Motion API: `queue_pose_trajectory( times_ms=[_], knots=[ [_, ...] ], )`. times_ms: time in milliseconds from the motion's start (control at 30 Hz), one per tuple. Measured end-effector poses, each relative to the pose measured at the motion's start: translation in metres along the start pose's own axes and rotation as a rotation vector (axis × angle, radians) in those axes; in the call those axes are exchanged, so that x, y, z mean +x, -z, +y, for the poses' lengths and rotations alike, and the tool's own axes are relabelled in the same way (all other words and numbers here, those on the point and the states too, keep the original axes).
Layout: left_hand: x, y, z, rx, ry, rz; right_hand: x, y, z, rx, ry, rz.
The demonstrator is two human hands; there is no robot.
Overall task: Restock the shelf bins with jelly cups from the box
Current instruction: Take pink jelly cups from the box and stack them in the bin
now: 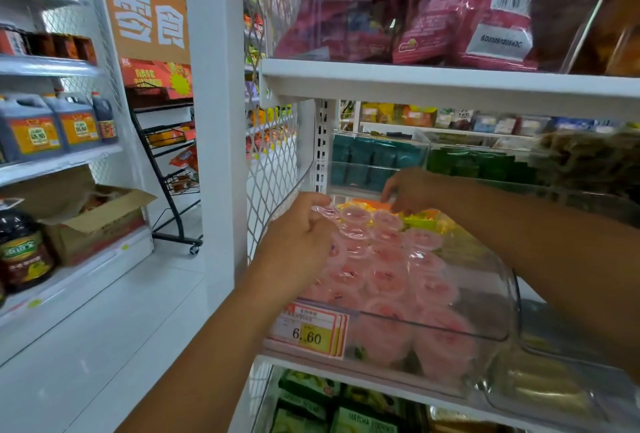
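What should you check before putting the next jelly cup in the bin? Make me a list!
1. Cup held firmly: ok. The left hand grips a jelly cup in its fingers.
2. Same colour as the row: ok. The pink cups in the clear bin match it.
3. Free spot for it: cannot tell. The pink rows look full.
4. Right hand out of the way: not ok. It reaches over the back of the bin.
5. Price tag uncovered: ok.
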State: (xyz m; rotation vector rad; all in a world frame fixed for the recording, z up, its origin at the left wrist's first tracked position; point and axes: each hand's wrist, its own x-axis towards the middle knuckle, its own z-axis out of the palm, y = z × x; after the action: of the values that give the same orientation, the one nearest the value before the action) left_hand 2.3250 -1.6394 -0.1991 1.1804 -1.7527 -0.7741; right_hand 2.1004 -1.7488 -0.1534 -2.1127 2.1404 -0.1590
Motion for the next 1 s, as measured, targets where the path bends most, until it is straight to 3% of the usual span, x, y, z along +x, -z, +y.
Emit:
queue_pose_trajectory(
  times_ms=[100,200,267,300,367,433,533,667,800,867,933,1000],
  knots=[
    [0.0,0.0,0.002,-0.028,0.017,-0.023,-0.006,-0.003,0.001,-0.026,0.002,-0.159],
    [-0.001,0.002,0.004,-0.073,0.018,-0.043,-0.014,0.0,-0.005,-0.143,0.1,-0.05],
    [-0.001,0.003,0.005,-0.075,0.006,-0.037,-0.023,0.006,-0.012,0.063,0.155,-0.002],
    [-0.001,0.004,0.004,-0.069,-0.008,-0.03,-0.031,0.009,-0.017,0.275,0.156,-0.065],
    [0.0,0.004,0.003,-0.039,-0.028,-0.017,-0.049,0.015,-0.03,0.618,0.168,-0.351],
    [0.001,0.004,0.002,-0.024,-0.046,-0.003,-0.063,0.015,-0.041,0.69,0.216,-0.598],
    [0.001,0.005,0.001,-0.027,-0.066,0.022,-0.072,0.012,-0.049,0.752,0.25,-0.696],
    [-0.001,0.004,0.001,-0.014,-0.092,0.033,-0.078,0.016,-0.046,0.897,0.274,-0.647],
    [-0.001,0.003,0.0,-0.023,-0.116,0.012,-0.08,0.015,-0.049,0.785,0.257,-0.455],
    [-0.002,0.002,0.0,-0.004,-0.117,-0.024,-0.071,0.024,-0.044,0.567,0.257,-0.261],
    [-0.005,0.001,0.0,0.094,-0.14,-0.087,-0.052,0.035,-0.028,0.161,0.228,-0.017],
    [-0.006,-0.002,0.0,0.202,-0.178,-0.145,-0.032,0.036,-0.008,-0.216,0.145,0.095]
  ],
)
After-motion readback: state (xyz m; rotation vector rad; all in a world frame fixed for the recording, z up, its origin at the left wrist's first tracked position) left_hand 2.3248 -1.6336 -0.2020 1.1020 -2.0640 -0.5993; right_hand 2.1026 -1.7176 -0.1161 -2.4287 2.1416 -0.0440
